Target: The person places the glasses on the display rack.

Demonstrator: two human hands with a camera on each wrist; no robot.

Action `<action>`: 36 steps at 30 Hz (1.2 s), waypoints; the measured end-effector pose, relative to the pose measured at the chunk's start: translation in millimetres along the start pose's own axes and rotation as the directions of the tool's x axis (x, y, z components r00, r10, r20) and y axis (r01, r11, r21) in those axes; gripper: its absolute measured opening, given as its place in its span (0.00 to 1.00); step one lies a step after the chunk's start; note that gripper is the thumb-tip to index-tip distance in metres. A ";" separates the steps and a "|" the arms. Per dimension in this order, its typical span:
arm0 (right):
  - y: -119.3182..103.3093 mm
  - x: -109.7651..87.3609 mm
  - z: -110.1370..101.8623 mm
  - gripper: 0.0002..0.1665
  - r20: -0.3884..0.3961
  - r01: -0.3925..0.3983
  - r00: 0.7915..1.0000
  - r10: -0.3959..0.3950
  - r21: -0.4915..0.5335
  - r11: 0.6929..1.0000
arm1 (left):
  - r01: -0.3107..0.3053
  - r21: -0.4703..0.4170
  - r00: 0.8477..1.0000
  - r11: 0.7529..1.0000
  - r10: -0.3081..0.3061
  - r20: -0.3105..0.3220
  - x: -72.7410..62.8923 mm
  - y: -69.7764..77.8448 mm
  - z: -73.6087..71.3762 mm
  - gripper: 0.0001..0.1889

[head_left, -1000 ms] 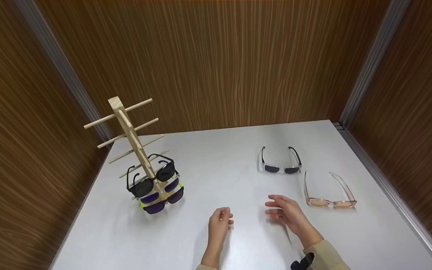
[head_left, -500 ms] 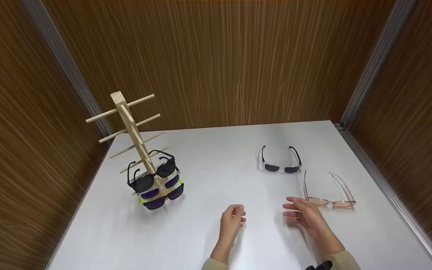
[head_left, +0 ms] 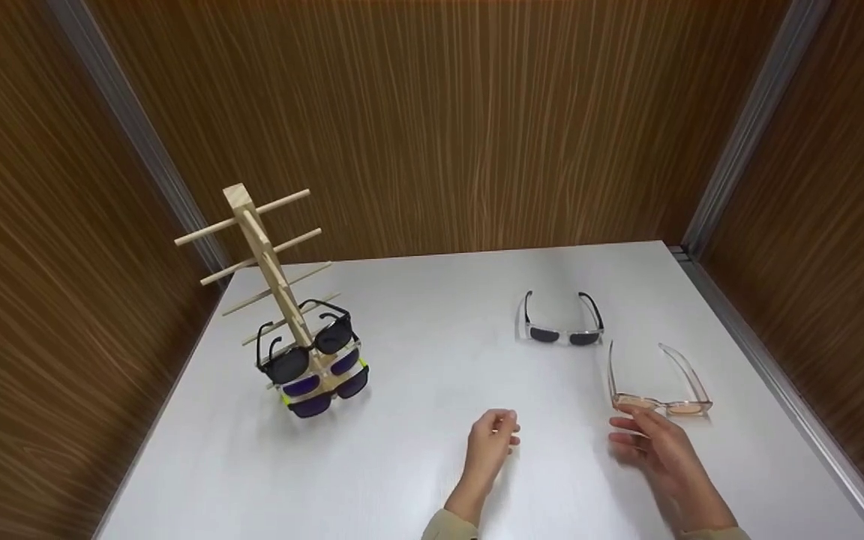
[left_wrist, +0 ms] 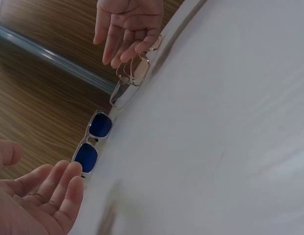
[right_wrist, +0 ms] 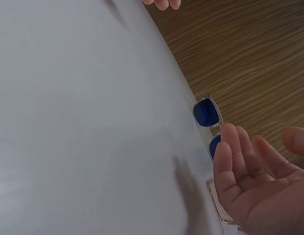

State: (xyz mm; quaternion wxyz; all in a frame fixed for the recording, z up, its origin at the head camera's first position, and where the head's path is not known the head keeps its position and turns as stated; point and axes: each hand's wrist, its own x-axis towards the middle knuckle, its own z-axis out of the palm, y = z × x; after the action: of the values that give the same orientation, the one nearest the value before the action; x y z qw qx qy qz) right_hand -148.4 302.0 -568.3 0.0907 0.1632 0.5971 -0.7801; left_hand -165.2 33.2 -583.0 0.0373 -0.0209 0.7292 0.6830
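Observation:
Peach-tinted glasses with a clear pinkish frame [head_left: 685, 409] lie unfolded on the white table at the right. My right hand [head_left: 661, 454] is just in front of them, its fingertips overlapping the left lens in the head view; whether they touch cannot be told. Its fingers are loosely bent and hold nothing. Farther left, my left hand [head_left: 488, 450] hovers over the table with relaxed, slightly curled fingers and nothing in them. Behind both hands, clear-framed sunglasses with black temples [head_left: 584, 339] lie unfolded; their lenses [left_wrist: 87, 157] look blue in the left wrist view.
A wooden glasses rack [head_left: 274, 274] stands at the left, leaning in view. Black sunglasses [head_left: 287, 365] and two purple-lensed pairs, the lowest with dark frames [head_left: 310, 406], hang on its lower part. Its upper pegs are bare. Wood-grain panels [head_left: 432, 127] enclose the table [head_left: 432, 322].
Both hands have moved to the right across the table. My right hand has come up to the peach glasses. The glasses and rack stay in place, while the view has shifted slightly.

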 end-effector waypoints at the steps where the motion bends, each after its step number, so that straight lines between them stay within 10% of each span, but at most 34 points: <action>1: -0.2 -1.2 -3.7 0.15 -0.001 0.003 1.000 -0.003 0.008 1.000 | 0.004 -0.005 1.000 1.000 -0.004 0.004 0.5 0.0 1.6 0.14; 36: -27.4 -11.1 -102.3 0.08 -0.175 -0.079 0.965 0.196 0.518 0.852 | 0.137 -0.177 0.991 0.975 -0.134 0.027 24.0 4.2 68.6 0.12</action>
State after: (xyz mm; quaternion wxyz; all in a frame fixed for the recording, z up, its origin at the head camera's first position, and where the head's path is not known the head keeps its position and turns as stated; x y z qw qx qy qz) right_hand -132.3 407.2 -563.5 0.0337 0.3097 0.3644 -0.8776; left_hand -187.7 102.4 -585.3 0.0870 -0.0687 0.6617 0.7415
